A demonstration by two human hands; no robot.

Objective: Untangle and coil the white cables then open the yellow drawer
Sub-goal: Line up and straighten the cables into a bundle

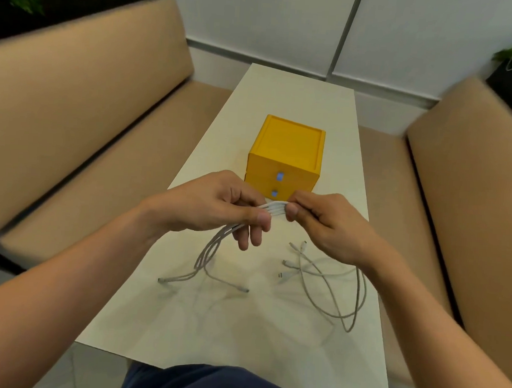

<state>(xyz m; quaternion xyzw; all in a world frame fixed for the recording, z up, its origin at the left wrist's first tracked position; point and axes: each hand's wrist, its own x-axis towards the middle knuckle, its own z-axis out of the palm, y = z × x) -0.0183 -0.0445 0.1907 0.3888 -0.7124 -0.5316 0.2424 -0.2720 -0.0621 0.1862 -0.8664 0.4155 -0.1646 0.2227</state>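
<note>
you hold the white cables in the air just in front of the yellow drawer box, between its face and your body. your left hand pinches the bundle, thumb pressed over the curled forefinger, with the lower fingers hanging looser beneath. your right hand pinches the same strands just beside it, thumb tip on the cords and the other fingers curled in. the two pinches almost meet, with only a short flat band of parallel strands between them. that grip looks meant to line the cords up side by side so they can be drawn out and folded as one.

from the left pinch the strands fall toward you, nearer than the box and a little to its left, and two loose ends rest on the table. on the near right of the box the longer loops trail down from your right hand and cross one another. three plugs lie on the table top below that hand. judging by those crossings, the untangling is only partly done and no coil is formed yet. if you pull hard on that side, the crossings could tighten instead of coming free.

the box stands mid-table with its front toward you. its two stacked drawers, each with a small pale blue pull, both look closed. it faces you so a straight tug opens it, but it may slide unless you steady it. tan benches flank the box on both sides.
</note>
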